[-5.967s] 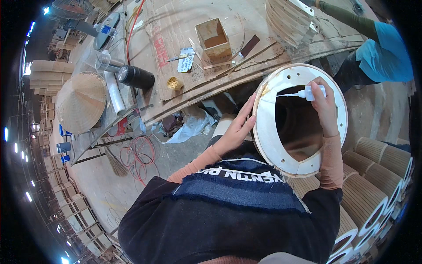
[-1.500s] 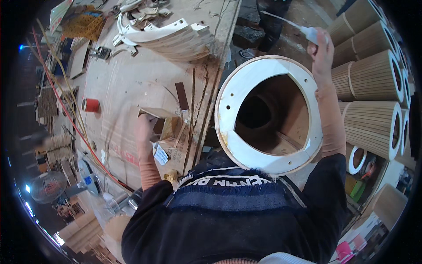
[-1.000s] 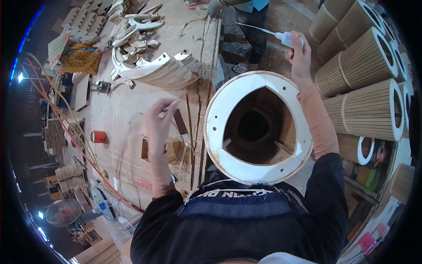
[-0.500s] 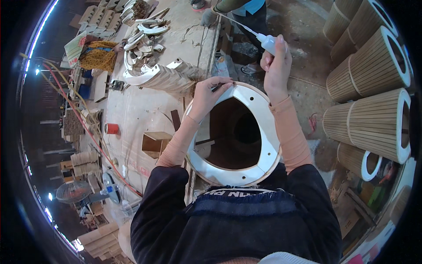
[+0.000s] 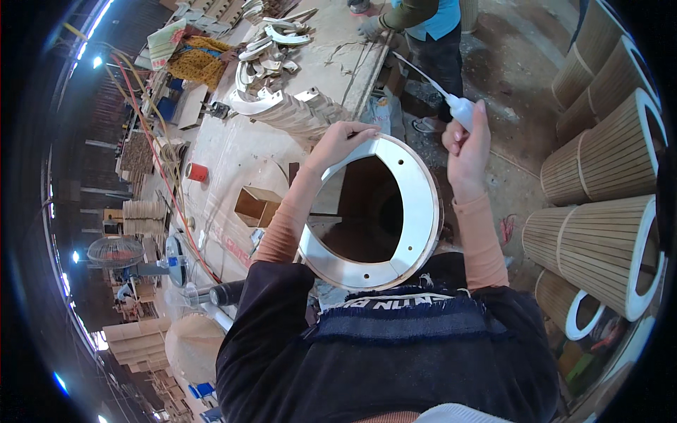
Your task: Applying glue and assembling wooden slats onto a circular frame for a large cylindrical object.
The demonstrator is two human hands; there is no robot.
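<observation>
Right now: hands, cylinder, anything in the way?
Left hand on white-rimmed cylinder, hiding part of its rim. Right hand gripping white squeeze bottle, long nozzle clear of rim.

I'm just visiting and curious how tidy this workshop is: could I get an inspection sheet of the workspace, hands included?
Surface: pale tan workbench, carrying loose items.
Job's things: wooden cylinder with flat white ring end; white plastic bottle with long thin nozzle.
Clutter: open brown wooden box; red cylindrical container; curved white-edged pieces.
Hands: left hand touches the ring; right hand holds the bottle off it.
Cables: thin red line, left.
Surroundings: slatted wooden cylinders; co-worker in blue top.
</observation>
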